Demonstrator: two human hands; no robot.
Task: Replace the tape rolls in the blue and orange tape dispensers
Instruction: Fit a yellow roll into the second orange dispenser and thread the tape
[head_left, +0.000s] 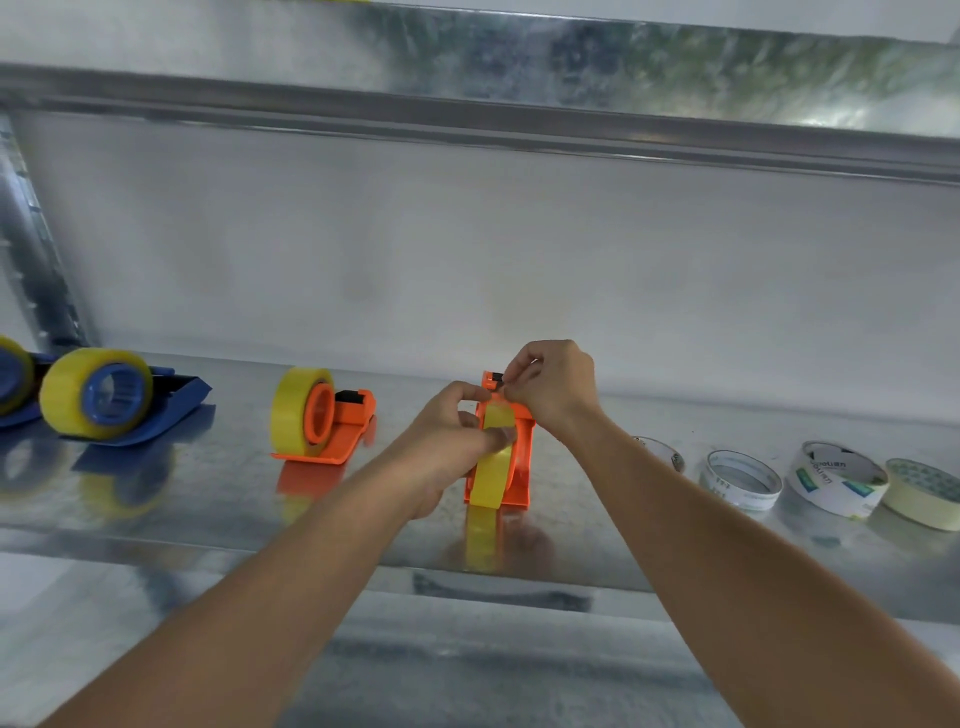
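Standing end-on at the centre of the metal shelf (675, 415), one orange tape dispenser (519, 457) carries a yellow tape roll (493, 470). The left hand (457, 436) grips this roll from the left, thumb pressed on its top. The right hand (553, 384) pinches with curled fingertips at the dispenser's far cutter end; what lies between them cannot be told. A second orange dispenser (343, 426), also loaded with a yellow roll (291, 410), stands to the left. Two blue dispensers with yellow rolls, one (156, 410) and another (15, 384) cut by the frame edge, stand farther left. Four loose rings or rolls lie at right: (660, 449), (740, 478), (836, 486), (922, 491).
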